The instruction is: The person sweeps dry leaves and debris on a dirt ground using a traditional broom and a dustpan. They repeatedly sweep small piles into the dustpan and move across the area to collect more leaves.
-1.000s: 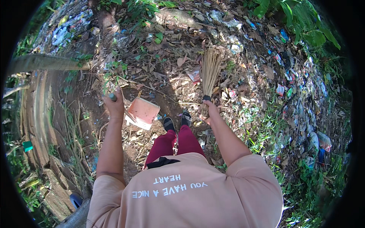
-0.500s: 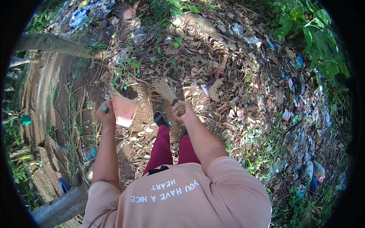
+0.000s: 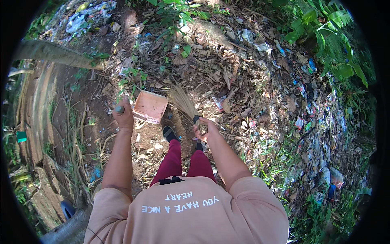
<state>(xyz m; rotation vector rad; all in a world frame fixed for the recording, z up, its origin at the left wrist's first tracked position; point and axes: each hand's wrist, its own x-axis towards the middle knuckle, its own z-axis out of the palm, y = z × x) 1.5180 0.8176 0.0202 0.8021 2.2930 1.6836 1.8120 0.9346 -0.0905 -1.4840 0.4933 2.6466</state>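
Note:
My left hand point(image 3: 125, 116) is closed around a handle whose rounded greenish end pokes out by the thumb. Just right of that hand is the pinkish dustpan point(image 3: 151, 105), its shallow inside facing up, with small dark specks on it. In front of my body, my right hand point(image 3: 210, 129) grips the bound end of a short straw hand broom point(image 3: 183, 101). The bristles fan out forward and to the left, close to the dustpan's right side. Whether their tips touch the ground I cannot tell.
Dry leaves point(image 3: 227, 77) and twigs cover the ground ahead. Scattered plastic litter point(image 3: 321, 105) spreads down the right slope, with more at the far left. A tree trunk point(image 3: 61, 53) juts in from the left, and green plants point(image 3: 325, 30) grow at the far right.
The dustpan has shifted right and away from me and turned so more of its inside shows. My left hand moved slightly right. My right hand and the broom moved right and a little nearer.

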